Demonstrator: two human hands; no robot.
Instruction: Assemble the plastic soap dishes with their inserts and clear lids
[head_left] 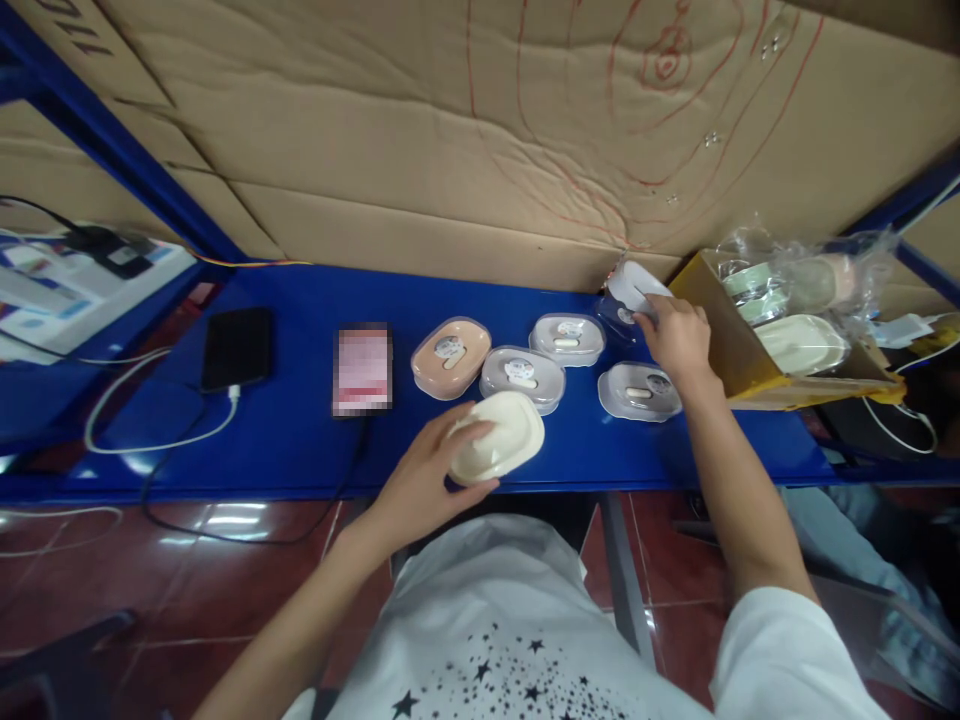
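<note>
My left hand [431, 465] grips a cream oval plastic soap-box-like case [506, 435] by its left end, just above the table's front edge. At the back right, the fingers of my right hand [679, 335] pinch at what looks like a white sticker roll [634, 287]; a round sticker shows on its lower part. Between the hands lie similar cases with round stickers on clear lids: a peach case [442, 368], a pale grey case [510, 372] touching it, another grey case [574, 343] behind, and one [626, 400] below my right wrist.
An open cardboard box [701, 300] at right holds more cases in clear bags [810, 280]. On the blue table [300, 300] are a pixelated pink card-like item [362, 370] and a black phone-like device [236, 348] with a white cable [172, 447]. Cardboard [375, 130] walls the back.
</note>
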